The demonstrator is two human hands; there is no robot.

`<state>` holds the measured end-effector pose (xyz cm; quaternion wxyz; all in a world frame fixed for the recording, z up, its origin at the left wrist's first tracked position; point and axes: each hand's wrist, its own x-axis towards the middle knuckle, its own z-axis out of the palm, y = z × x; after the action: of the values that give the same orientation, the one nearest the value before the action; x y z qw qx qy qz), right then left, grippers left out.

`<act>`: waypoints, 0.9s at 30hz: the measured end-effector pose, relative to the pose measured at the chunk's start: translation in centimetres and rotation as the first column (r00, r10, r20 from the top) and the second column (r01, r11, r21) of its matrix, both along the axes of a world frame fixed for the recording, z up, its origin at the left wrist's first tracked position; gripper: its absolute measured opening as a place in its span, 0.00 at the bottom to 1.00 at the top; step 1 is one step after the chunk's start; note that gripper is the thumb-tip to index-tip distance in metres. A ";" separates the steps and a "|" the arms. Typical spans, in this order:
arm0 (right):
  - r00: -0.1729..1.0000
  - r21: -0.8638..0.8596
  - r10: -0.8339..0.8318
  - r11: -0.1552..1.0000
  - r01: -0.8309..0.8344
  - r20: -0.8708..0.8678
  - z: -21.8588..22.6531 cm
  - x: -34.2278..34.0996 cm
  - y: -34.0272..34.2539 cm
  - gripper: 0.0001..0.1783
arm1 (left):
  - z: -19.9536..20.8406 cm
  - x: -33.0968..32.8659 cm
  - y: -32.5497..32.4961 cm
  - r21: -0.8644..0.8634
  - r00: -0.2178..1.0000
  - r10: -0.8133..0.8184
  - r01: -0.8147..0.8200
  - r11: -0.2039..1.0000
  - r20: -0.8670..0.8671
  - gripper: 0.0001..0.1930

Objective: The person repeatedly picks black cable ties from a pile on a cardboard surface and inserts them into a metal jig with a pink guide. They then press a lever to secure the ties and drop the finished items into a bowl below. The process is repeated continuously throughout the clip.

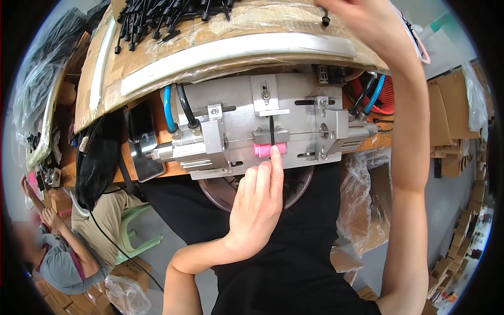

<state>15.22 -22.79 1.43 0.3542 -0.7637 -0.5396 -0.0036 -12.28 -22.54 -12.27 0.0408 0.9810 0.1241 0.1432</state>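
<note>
My left hand [255,206] reaches up from below with its index finger stretched out. That fingertip presses at a pink block [263,150] and the lower end of a slim black rod [271,128] lying across a metal fixture [304,118]. Its other fingers are loosely bent and grip nothing visible; the thumb is hidden. At the top right my right hand [362,18] is over the cardboard, fingers partly cut off by the picture's edge. A small black stemmed plastic piece [326,21] sticks out below those fingertips, seemingly pinched.
Black stemmed pieces [168,18] are heaped on the plastic-wrapped cardboard [294,23]. Blue air hoses [168,107] join the fixture's cylinders. A phone [142,139] and black mesh bag [100,163] lie left. A round bowl [212,194] is below. Another person [68,262] sits at far left.
</note>
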 end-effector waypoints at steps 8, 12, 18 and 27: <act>0.806 0.568 0.282 0.819 0.079 -0.519 -5.6 -6.0 -12.2 0.12 | 7.8 7.8 5.8 -0.003 0.880 -0.232 0.256 0.967 0.414 0.24; 0.837 0.555 0.165 0.811 0.185 -0.521 -9.5 -10.5 -11.2 0.10 | 7.7 19.3 10.8 -0.012 0.755 -0.299 0.376 0.926 0.583 0.07; 0.651 0.463 0.286 0.879 0.114 -0.703 -12.1 -14.7 -13.2 0.11 | 12.1 15.0 10.4 -0.304 0.884 -0.297 0.412 0.859 0.360 0.05; 0.647 0.592 0.394 0.798 0.111 -0.653 -12.1 -13.8 -13.6 0.14 | 1.2 -0.2 1.0 -0.190 0.971 0.006 0.040 0.981 0.238 0.35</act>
<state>1.39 -36.39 -10.70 0.7593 -0.5006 -0.3770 0.1753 -12.47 -21.59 -11.02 0.1516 0.9493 0.1232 0.2464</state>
